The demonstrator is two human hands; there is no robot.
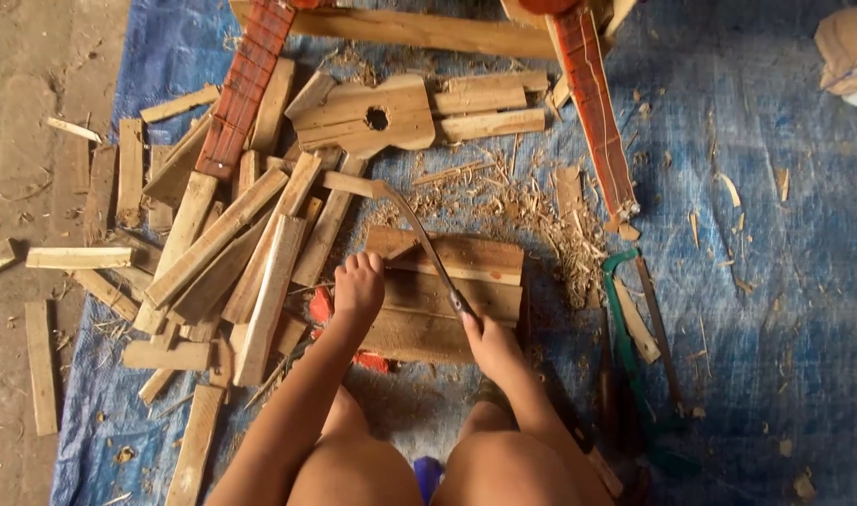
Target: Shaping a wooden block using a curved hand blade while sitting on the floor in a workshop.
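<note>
Blue tarp: right hand grips curved blade, left hand on wood block

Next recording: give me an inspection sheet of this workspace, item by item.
Surface: blue tarp on a dirt floor, strewn with wood shavings.
Job's things: stacked wooden block; curved knife, its tip against a small wood piece.
Clutter: pile of wood offcuts on the left; small guitar-shaped cutout with a round hole; two reddish fretted necks; green-framed saw on the right.
Grippers: left hand rests on the block's left edge; right hand grips the knife handle.
Cables: nothing seen.
Surroundings: bare ground on the left with stray sticks; a pale object at the top right corner, unclear.
</note>
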